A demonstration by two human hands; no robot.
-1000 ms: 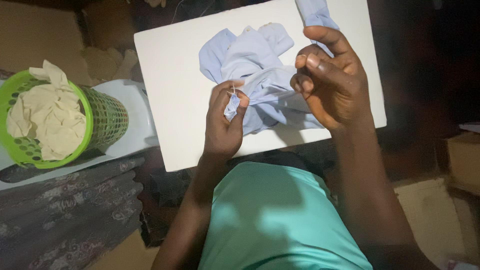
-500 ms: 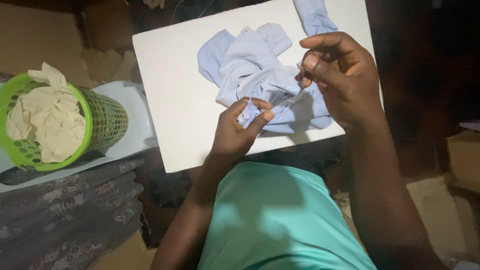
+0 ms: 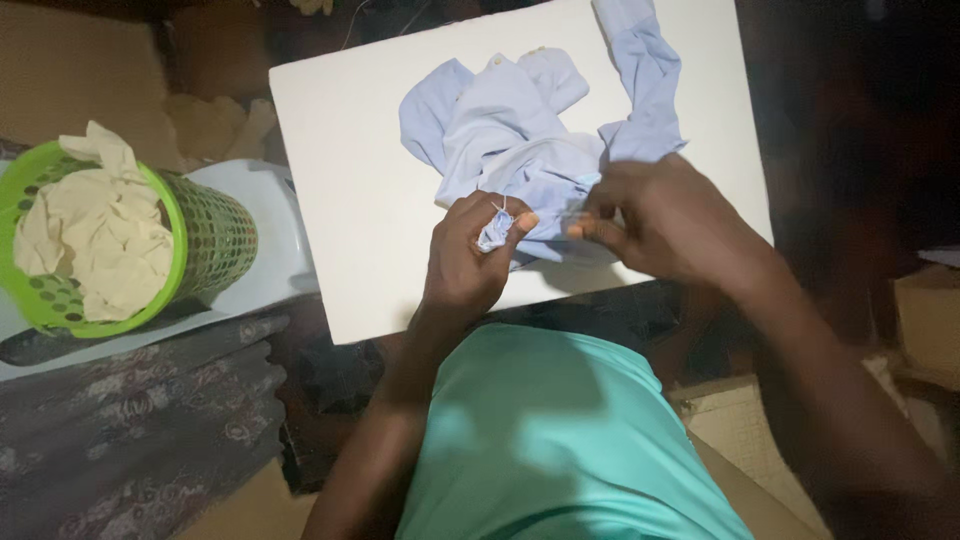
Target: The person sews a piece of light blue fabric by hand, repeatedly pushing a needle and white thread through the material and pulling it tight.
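A crumpled light blue shirt (image 3: 520, 125) lies on a white board (image 3: 350, 190) in front of me. My left hand (image 3: 470, 255) pinches a small fold of the shirt's edge between thumb and fingers, with a bit of white thread showing at the pinch. My right hand (image 3: 650, 220) is low over the shirt's near right part, fingers drawn together and pointing left toward the left hand. What the right fingertips hold is blurred; a needle is too small to make out.
A green perforated basket (image 3: 200, 235) holding cream cloth (image 3: 95, 235) stands at the left on a white plastic surface (image 3: 265, 215). Dark patterned fabric (image 3: 140, 420) lies below it. Cardboard boxes (image 3: 925, 310) sit at the right. My teal shirt (image 3: 540, 440) fills the bottom centre.
My right hand has dropped from high above the shirt down and left to near the left hand. The left hand keeps its pinch on the fold.
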